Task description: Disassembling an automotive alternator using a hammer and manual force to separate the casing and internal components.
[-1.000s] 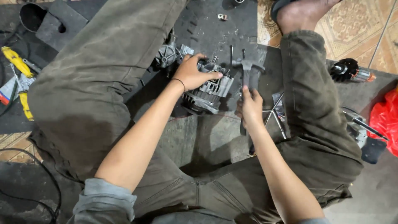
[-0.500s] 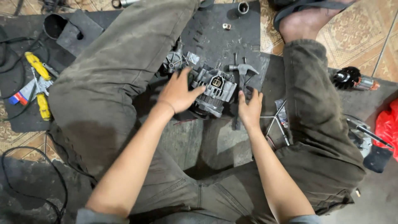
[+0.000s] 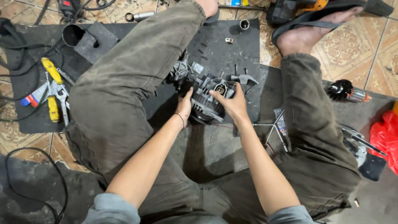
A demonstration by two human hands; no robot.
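Observation:
A grey metal alternator (image 3: 209,97) rests on a black rubber mat (image 3: 215,39) between my legs. My left hand (image 3: 184,106) grips its left side, fingers wrapped on the housing. My right hand (image 3: 233,103) lies on its top right, the forefinger reaching toward a dark square part on top. Just behind the alternator, a hammer head (image 3: 243,79) lies on the mat. Another small metal part (image 3: 181,70) sits at the alternator's far left.
Yellow-handled tools and pliers (image 3: 54,93) lie on a mat at left, with black cables. A motor armature (image 3: 346,92) and a red bag (image 3: 384,137) are at right. A metal T-wrench (image 3: 273,126) lies by my right knee. Small sockets (image 3: 244,25) sit at the back.
My right hand left the hammer handle and moved up onto the alternator. My left hand shifted from the top to the left side. The view moved closer and tilted.

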